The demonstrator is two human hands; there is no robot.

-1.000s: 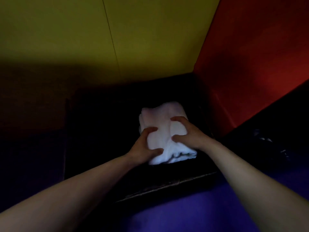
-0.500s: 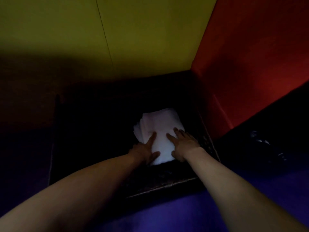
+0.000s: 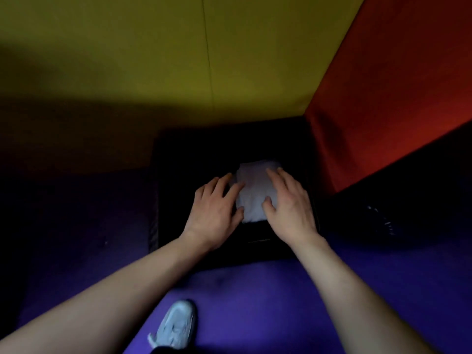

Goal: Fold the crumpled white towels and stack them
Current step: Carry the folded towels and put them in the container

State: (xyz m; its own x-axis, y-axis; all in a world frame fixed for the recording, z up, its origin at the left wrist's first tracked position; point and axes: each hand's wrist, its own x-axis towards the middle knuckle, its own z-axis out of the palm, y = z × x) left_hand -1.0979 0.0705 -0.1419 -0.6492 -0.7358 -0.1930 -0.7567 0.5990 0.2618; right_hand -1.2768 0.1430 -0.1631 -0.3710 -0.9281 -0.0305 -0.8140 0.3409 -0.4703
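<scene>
A folded white towel (image 3: 255, 192) lies on a dark low surface (image 3: 194, 154) in the room's corner. My left hand (image 3: 214, 208) is at the towel's left edge, fingers spread and straight. At the towel's right side my right hand (image 3: 288, 205) lies over it with straight fingers and the thumb against the cloth. Both hands are relaxed and grip nothing. Whether they touch the towel or hover just above it is unclear in the dim light.
A yellow wall (image 3: 178, 60) stands behind the dark surface and a red wall (image 3: 396, 98) closes the right side. Purple floor (image 3: 255, 302) spreads in front. A white shoe (image 3: 176, 325) shows at the bottom. A dark shiny object (image 3: 380, 221) sits at the right.
My hands let go of the towel, pressed it flat, then drew back to its sides. The camera pulled back, bringing the purple floor and a shoe into view.
</scene>
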